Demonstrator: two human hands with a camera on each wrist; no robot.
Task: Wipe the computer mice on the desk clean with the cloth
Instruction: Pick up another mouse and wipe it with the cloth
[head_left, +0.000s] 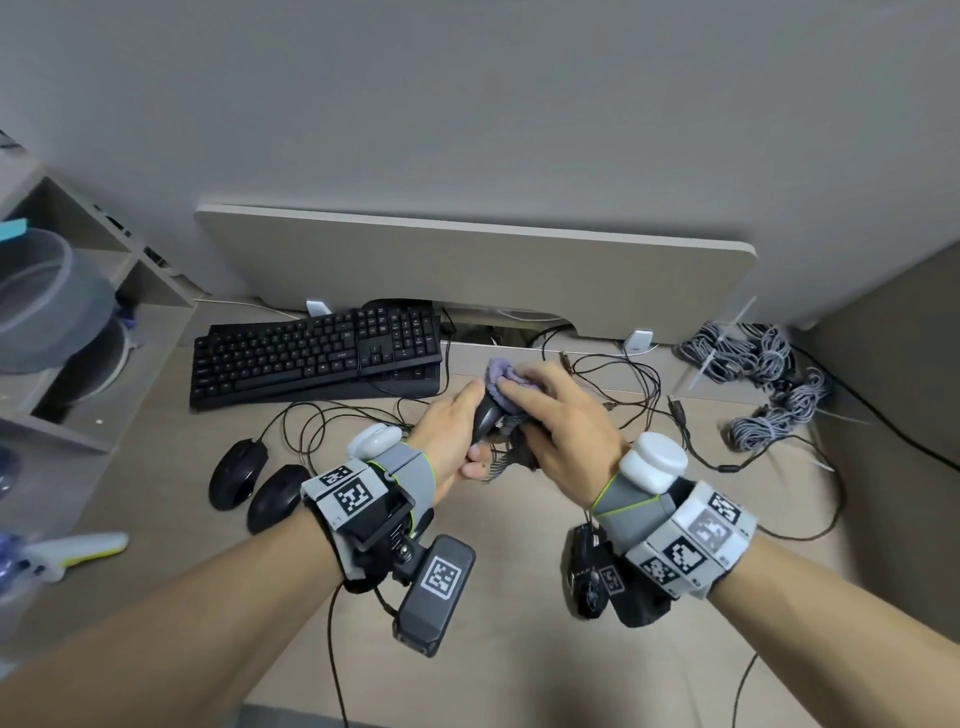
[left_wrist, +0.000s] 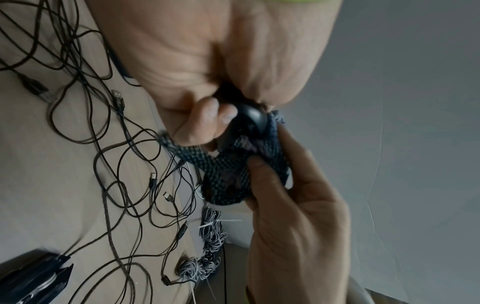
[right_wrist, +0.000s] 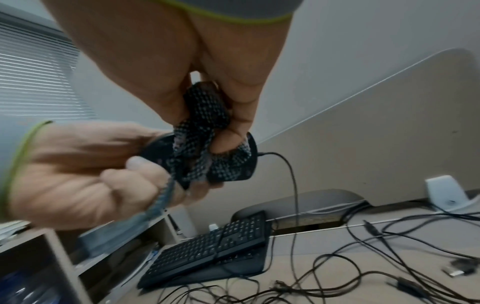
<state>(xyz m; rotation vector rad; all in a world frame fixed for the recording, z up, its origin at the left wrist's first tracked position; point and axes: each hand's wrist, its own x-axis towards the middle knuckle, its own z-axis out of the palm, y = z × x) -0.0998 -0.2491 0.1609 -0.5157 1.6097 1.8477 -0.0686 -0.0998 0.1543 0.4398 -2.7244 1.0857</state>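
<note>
The left hand (head_left: 451, 431) grips a black wired mouse (head_left: 487, 414) lifted clear of the desk (head_left: 519, 649), fingers curled under it and thumb along its far side. Pressed against that mouse from the right, the right hand (head_left: 558, 415) holds a bunched cloth (head_left: 501, 375), lilac fleece on one face and a dark dotted weave on the other; in the right wrist view its thumb and fingers are curled into the folds (right_wrist: 205, 131), which cover most of the mouse shell (right_wrist: 253, 156). A thin black cable (right_wrist: 292, 185) drops from the mouse's far end to the desk.

Both wrists carry grey straps with black-and-white square markers; no readable lettering shows on them.

Nearer than the grip and below the right wrist, another black mouse (head_left: 587, 571) lies on the desk, partly hidden by the wrist gear. Left of the grip two more black mice (head_left: 238, 473) (head_left: 277, 498) lie just beside each other, cables running off behind them. Right of the grip, loose black cables (head_left: 639, 384) with USB plugs sprawl across the desk, and farther right lie bundles of grey braided cable (head_left: 753, 358) tied with white zip ties.

Beyond the grip and to its left a black keyboard (head_left: 317, 356) lies flat; its key legends are too small to read. Behind it stands a beige divider panel (head_left: 467, 270) on white clips. At the far left is an open shelf unit (head_left: 104, 322) with a clear plastic container (head_left: 47, 296).
</note>
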